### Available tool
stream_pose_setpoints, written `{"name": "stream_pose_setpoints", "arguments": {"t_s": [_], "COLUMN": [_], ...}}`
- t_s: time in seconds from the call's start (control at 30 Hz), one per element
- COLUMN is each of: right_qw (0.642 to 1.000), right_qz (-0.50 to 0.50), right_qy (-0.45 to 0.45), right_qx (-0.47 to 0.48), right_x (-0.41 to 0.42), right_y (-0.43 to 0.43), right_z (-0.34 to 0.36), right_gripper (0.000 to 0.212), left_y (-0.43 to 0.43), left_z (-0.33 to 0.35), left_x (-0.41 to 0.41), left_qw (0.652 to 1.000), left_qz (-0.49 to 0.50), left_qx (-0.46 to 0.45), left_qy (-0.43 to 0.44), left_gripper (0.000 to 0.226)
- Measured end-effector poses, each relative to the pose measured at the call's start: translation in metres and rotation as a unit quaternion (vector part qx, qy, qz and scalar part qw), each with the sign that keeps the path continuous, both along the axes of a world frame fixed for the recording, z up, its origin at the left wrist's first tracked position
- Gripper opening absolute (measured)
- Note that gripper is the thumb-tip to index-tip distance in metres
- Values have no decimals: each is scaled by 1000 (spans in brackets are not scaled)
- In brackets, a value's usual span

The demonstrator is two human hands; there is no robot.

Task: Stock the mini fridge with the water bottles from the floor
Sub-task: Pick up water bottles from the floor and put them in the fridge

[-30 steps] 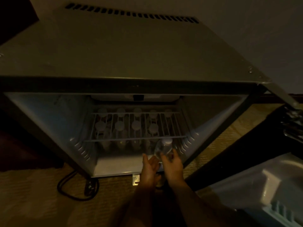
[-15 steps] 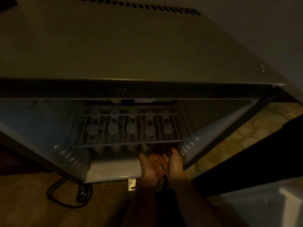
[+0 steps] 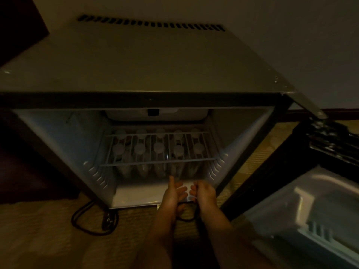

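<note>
The mini fridge (image 3: 147, 66) stands open in front of me, seen from above in dim light. Under its wire shelf (image 3: 157, 160) several water bottles (image 3: 159, 147) stand upright in two rows, their white caps showing through the bars. The front-right bottle (image 3: 197, 148) stands at the end of the near row. My left hand (image 3: 172, 193) and my right hand (image 3: 204, 192) hover side by side over the fridge floor's front edge, fingers apart, holding nothing. Both are a little in front of the bottles and touch none.
The fridge door (image 3: 303, 214) hangs open at the lower right, its inner shelf facing up. A black power cord (image 3: 91, 220) loops on the carpet at the fridge's lower left. Dark furniture (image 3: 21, 26) stands at the left. A pale wall lies behind.
One second ago both hands held a bottle at the fridge's front right. They pushed it in under the shelf, let go, and have drawn back empty.
</note>
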State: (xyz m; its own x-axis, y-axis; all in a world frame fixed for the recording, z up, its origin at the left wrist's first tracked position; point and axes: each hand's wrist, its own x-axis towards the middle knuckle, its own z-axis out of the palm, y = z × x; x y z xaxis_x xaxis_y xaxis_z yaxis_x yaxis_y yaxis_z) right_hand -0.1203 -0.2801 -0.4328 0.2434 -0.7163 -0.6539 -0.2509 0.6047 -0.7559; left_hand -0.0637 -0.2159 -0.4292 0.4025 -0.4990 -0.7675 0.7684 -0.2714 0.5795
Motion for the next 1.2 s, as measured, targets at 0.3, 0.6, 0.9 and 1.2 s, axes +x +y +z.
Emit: {"name": "stream_pose_setpoints", "arguments": {"t_s": [0.3, 0.6, 0.9, 1.2], "right_qw": [982, 915, 819, 751], "right_qz": [147, 297, 447, 473], "right_qy": [43, 69, 133, 154], "right_qx": [-111, -263, -333, -433], "right_x": [-22, -64, -158, -301], "right_y": [28, 40, 33, 25], "right_z": [53, 192, 325, 378], "right_gripper": [27, 37, 25, 28], "left_y": [55, 102, 113, 81], "left_z": [71, 196, 312, 366], "left_x": [-11, -38, -100, -225], "left_qw": [964, 902, 772, 633], "left_qz": [-138, -255, -400, -517], "left_qx": [92, 84, 123, 27], "left_qy": [-208, -338, -479, -575], "left_gripper": [49, 30, 32, 40]}}
